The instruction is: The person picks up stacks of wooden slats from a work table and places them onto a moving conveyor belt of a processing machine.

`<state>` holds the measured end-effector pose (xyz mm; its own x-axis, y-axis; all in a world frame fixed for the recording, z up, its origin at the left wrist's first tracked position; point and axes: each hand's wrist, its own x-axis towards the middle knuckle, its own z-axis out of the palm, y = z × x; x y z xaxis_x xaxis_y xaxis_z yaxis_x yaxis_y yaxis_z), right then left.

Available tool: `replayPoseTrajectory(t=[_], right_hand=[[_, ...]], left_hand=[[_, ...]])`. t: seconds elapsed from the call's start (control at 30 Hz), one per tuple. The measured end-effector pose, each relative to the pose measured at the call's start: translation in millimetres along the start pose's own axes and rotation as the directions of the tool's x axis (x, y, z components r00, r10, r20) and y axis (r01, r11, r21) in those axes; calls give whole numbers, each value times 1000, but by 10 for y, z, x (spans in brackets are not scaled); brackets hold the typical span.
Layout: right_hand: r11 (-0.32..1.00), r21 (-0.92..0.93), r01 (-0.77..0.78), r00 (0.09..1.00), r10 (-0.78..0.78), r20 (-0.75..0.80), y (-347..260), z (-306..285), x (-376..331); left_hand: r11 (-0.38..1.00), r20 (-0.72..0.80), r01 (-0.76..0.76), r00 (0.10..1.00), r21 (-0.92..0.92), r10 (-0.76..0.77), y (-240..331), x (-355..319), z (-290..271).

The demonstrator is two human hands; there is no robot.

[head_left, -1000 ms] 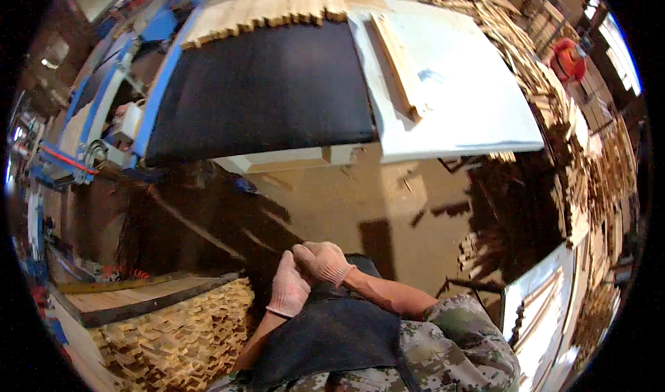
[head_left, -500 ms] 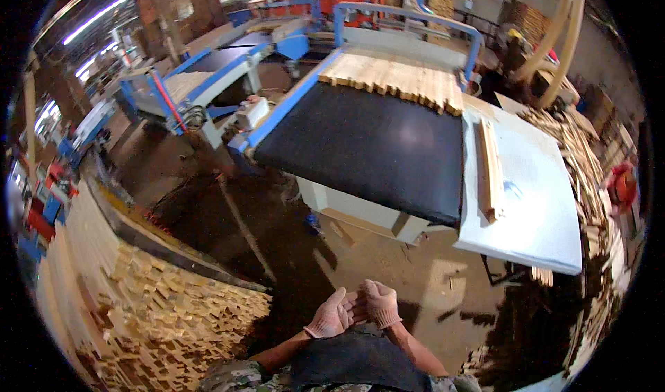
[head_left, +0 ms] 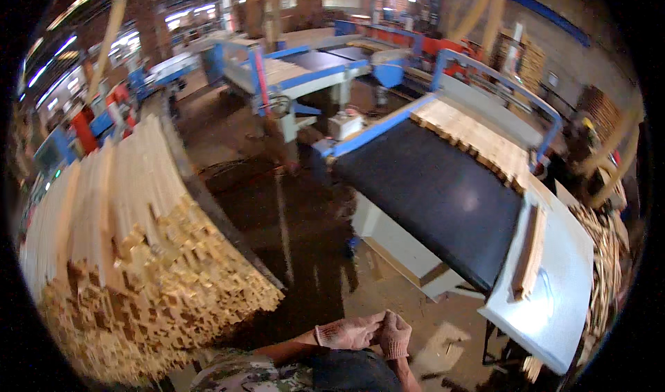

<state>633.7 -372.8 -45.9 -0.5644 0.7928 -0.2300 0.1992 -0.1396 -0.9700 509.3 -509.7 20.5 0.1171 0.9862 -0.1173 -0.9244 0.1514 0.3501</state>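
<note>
Workshop floor seen from above the worker's hands, parts listed by decreasing size. A large stack of wooden strips (head_left: 125,191) fills the left side, its uneven cut ends facing the worker. Ahead and to the right slopes a black conveyor belt (head_left: 436,184), edged in blue along its far left side. Adjoining the belt's right side is a worktop (head_left: 554,316) with a pale, glossy surface. Across the far part of the belt lies a row of wooden strips (head_left: 474,135), side by side, their near ends forming a jagged edge. A narrow wooden piece (head_left: 532,253) rests on the worktop, lengthwise near its left edge. At the lower margin, a dark apron (head_left: 353,372) covers the worker's front. Just above it are the two hands, both in pale knitted gloves, well apart from stack, belt and worktop. The left hand (head_left: 346,332) reaches rightward, fingers mostly extended and together, their tips touching the right hand (head_left: 395,336), which is bent inward with fingers partly curled. The meeting fingertips are small and blurred; whether the hands pinch anything between them cannot be told.
</note>
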Motion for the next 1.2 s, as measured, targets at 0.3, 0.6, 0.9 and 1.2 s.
replayPoseTrajectory(t=[0.3, 0.6, 0.9, 1.2], right_hand=[[997, -74, -21, 984, 34, 176, -257, 455, 34], [997, -79, -23, 980, 39, 197, -493, 553, 74], [991, 3, 137, 949, -133, 286, -414, 104, 167], [996, 4, -91, 768, 68, 637, -755, -98, 308]], left_hand=[[972, -482, -233, 855, -25, 192, 277, -366, 348], [853, 125, -229, 939, -470, 322, 64, -349, -378], [981, -352, -149, 931, -128, 96, 89, -45, 90], [912, -619, -382, 683, 150, 388, -157, 62, 280]])
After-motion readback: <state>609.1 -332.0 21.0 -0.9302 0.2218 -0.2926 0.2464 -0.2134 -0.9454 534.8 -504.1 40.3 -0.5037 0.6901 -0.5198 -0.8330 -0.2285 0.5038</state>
